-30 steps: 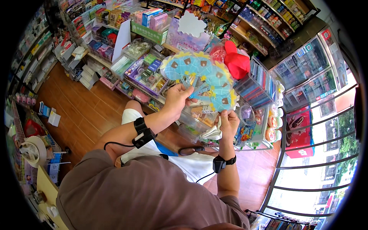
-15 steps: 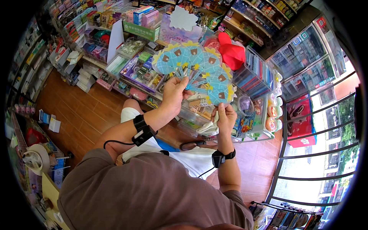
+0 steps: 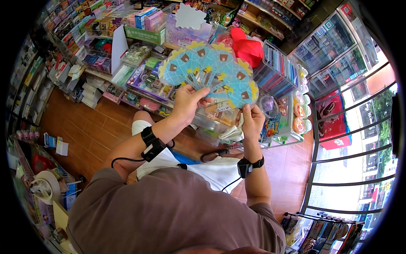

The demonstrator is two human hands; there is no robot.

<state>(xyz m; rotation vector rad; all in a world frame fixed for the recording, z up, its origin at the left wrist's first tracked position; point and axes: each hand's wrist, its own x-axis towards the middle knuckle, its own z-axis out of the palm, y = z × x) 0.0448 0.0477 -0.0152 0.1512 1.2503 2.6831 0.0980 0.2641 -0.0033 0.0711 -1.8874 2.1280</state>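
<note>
A folding fan (image 3: 211, 65) is spread wide in front of me, light blue with brown bear-like shapes and yellow flowers along its scalloped rim. Its narrow ribs converge at my left hand (image 3: 187, 103), which is closed with thumb and fingers pinching the base. The pivot itself is mostly hidden by those fingers. My right hand (image 3: 253, 122) is closed too, its fingertips at the lower right edge of the fan leaf. A crumpled white cloth (image 3: 232, 134) hangs from the same hand, tucked between fingers and palm.
Beyond the fan stands a display counter with a purple-edged tray of small goods (image 3: 146, 82), a green box (image 3: 145, 35), a red fabric item (image 3: 246, 48) and a bin of upright packets (image 3: 277, 67). Lidded cups (image 3: 299, 111) line its right end. Stacked goods (image 3: 91, 94) sit left.
The view has shifted slightly, and the fan appears a little farther left and up. Both hands keep their grips, with slightly more distance between them.
</note>
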